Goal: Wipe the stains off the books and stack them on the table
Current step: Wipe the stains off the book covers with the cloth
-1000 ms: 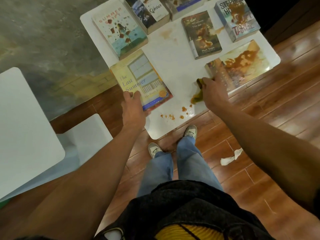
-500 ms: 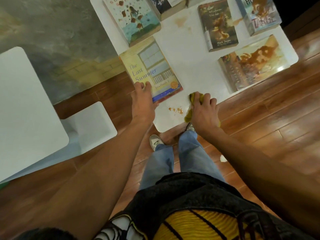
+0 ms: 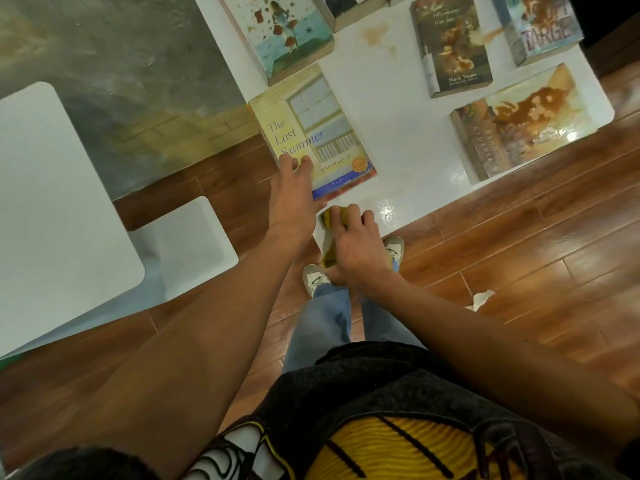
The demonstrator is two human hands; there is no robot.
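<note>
Several paperback books lie flat on the white table (image 3: pixel 391 109). My left hand (image 3: pixel 294 199) rests with straight fingers on the near corner of the yellow book "The Last Summer" (image 3: pixel 311 129). My right hand (image 3: pixel 353 247) presses a yellow-green cloth (image 3: pixel 330 237) onto the table's near corner, fingers curled over it. Brown stains cover the book at the right edge (image 3: pixel 519 123), the Mark Twain book (image 3: pixel 453 46), the teal book (image 3: pixel 291 32) and the book at top right (image 3: pixel 540 26).
A faint brown smear (image 3: pixel 377 32) marks the table between the books. A white chair or side table (image 3: pixel 59 209) stands on the left. A crumpled white tissue (image 3: pixel 483 298) lies on the wooden floor. My shoes (image 3: pixel 315 277) are under the table's near edge.
My right hand has dragged the cloth from beside the right book leftward along the near edge to the corner, and the brown drops there are gone. The left hand stays on the yellow book.
</note>
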